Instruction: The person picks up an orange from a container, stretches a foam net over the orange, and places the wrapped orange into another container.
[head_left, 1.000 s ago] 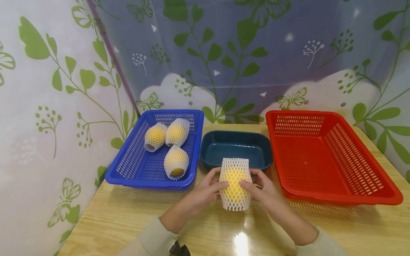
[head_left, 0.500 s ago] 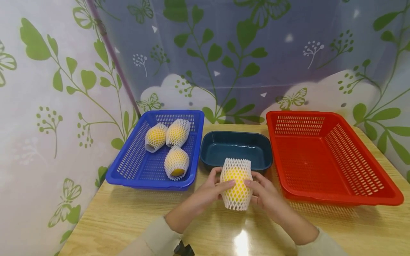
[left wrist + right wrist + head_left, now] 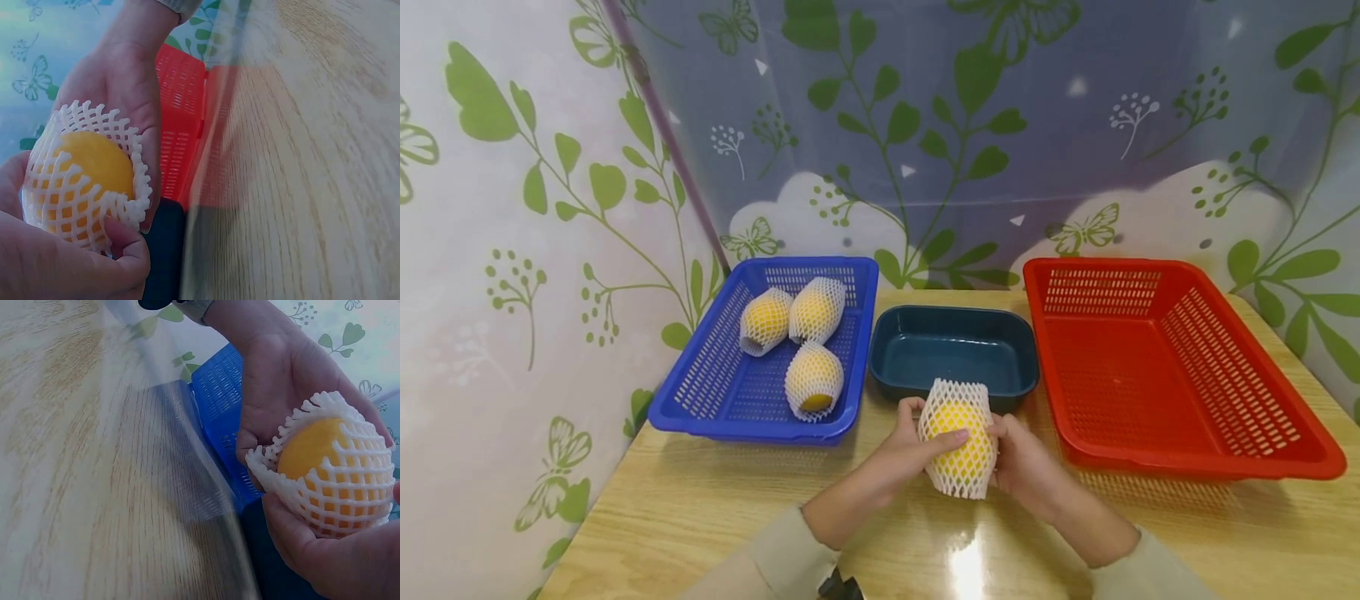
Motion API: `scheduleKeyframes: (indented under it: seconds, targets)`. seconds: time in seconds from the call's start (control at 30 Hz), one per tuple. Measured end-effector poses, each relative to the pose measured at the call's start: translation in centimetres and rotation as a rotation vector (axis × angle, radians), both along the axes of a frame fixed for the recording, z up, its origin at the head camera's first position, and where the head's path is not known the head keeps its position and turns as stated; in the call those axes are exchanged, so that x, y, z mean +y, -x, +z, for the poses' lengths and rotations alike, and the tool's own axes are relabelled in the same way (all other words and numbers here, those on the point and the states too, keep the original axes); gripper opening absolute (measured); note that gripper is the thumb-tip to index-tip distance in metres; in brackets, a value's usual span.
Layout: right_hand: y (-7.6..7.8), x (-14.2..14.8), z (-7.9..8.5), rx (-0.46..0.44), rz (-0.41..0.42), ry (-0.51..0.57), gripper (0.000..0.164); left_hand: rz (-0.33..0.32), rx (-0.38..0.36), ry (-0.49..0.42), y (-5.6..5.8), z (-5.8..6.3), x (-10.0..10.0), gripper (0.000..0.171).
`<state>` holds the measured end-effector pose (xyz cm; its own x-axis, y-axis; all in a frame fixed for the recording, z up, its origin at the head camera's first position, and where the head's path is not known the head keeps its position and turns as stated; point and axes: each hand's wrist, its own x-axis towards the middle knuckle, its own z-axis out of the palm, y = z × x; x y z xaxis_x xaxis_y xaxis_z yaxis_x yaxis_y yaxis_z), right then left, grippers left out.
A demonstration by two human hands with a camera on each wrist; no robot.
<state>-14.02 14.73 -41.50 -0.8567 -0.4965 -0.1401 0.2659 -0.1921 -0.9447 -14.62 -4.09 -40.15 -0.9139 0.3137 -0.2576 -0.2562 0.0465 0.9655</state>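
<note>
Over the front of the table, a yellow fruit (image 3: 958, 442) in a white foam net (image 3: 958, 390) is held between both hands. My left hand (image 3: 891, 458) grips its left side, with the thumb lying across the front. My right hand (image 3: 1033, 471) holds the right side, thumb near the upper right of the net. In the left wrist view, bare yellow skin (image 3: 97, 159) shows through the net's open end, and left fingers pinch the net's edge. The right wrist view shows the right hand (image 3: 337, 556) gripping the net from below; some fingers are hidden behind the fruit.
A blue basket (image 3: 752, 429) at left holds several netted yellow fruits (image 3: 814, 379). Just beyond the hands stands a dark teal tray (image 3: 955, 358). A large red basket (image 3: 1120, 375) is at right. Patterned cloth (image 3: 895, 125) hangs behind the wooden table (image 3: 700, 517).
The netted fruit has tilted and shifted slightly to the right and toward me. My right thumb has moved from the fruit's front to its right side; the left thumb reaches farther across.
</note>
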Motion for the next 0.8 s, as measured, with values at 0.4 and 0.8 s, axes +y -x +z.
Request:
scheduleKeyframes:
  seconds: [0.4, 0.8]
  targets:
    - [-0.2, 0.1, 0.3, -0.023, -0.027, -0.01, 0.05, -0.033, -0.037, -0.026, 0.2, -0.2, -0.3, 0.062]
    - [-0.2, -0.4, 1.7, -0.005, -0.14, -0.164, 0.058, -0.158, -0.064, -0.214, 0.8, -0.3, -2.1, 0.053]
